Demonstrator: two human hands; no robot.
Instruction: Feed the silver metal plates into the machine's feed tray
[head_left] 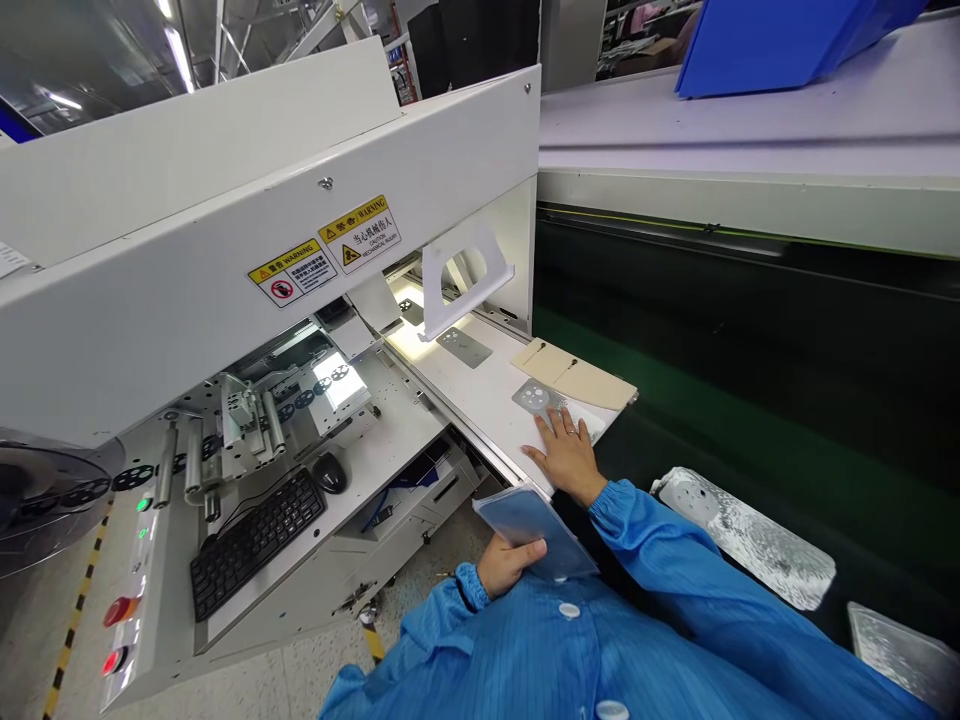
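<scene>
My left hand is closed around a flat bluish stack, thumb on top; it looks like thin plates or film-covered panels, held low in front of my body. Fingers spread, my right hand lies on the white feed bed of a machine. Its fingertips touch a thin grey phone-back-shaped panel with round camera holes; part of that panel is hidden under the hand. Farther in on the bed lies a similar grey panel. A cream board sits along the bed's right edge.
The white machine housing with warning labels stands ahead. To the left are a keyboard, a mouse and a red button. Two film-wrapped panels, one nearer, lie on a dark green belt. A blue bin stands upper right.
</scene>
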